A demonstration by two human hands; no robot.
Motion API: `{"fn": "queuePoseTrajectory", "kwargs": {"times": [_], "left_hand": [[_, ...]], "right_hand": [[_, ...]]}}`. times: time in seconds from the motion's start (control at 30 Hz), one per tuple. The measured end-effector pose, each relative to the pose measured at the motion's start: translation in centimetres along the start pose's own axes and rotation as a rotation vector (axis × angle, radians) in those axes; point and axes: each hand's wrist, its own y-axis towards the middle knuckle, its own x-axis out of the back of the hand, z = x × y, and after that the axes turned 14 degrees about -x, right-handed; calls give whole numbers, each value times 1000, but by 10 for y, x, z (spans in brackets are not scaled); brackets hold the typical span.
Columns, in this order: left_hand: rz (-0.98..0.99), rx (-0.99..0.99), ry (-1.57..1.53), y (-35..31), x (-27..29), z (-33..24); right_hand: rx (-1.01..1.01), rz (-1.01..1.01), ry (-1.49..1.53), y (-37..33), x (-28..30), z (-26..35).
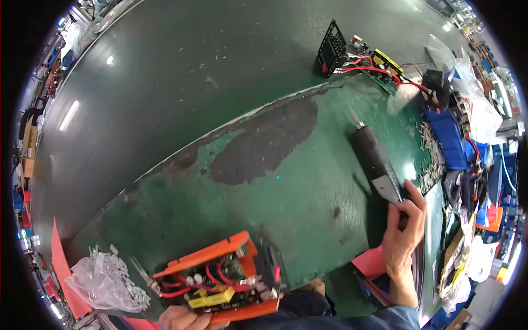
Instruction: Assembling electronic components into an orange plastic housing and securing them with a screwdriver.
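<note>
My left hand (184, 319) is at the lower edge, its fingers closed on the near side of an opened orange case (246, 311). Inside the case sits a circuit board with red wires and a yellow-wrapped part (211, 298). A dark end panel (273, 268) is at its right side, and metal prongs stick out at its left. Over to the right, my right hand (404, 234) grips the grey rear end of a black electric screwdriver (374, 157) between thumb and fingers. Its thin metal bit points away from me, up and to the left.
A clear bag of small grey pieces (107, 280) lies at the left beside a red sheet (67, 272). At the far right stands a black panel (332, 49) wired to another circuit board (379, 69). Loose screws (432, 157) and a blue case (446, 135) crowd the right edge.
</note>
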Motion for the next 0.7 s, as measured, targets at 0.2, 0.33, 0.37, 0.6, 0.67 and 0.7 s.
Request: {"fn": "queuePoseTrajectory", "kwargs": {"times": [0.2, 0.33, 0.37, 0.6, 0.67, 0.7], "left_hand": [[162, -114, 0, -5, -3, 2], [94, -75, 80, 19, -31, -8], [62, -62, 82, 24, -36, -8], [-63, 96, -172, 55, -25, -14], [-83, 210, -409, 63, -9, -22], [-69, 297, -576, 64, 1, -28]], "right_hand": [[16, 24, 289, 1, -5, 9], [-9, 229, 665, -8, 3, 33], [-35, 236, 716, -11, 5, 42], [4, 701, 1045, -32, 34, 94], [17, 880, 988, -37, 39, 109], [34, 916, 977, -40, 37, 117]]}}
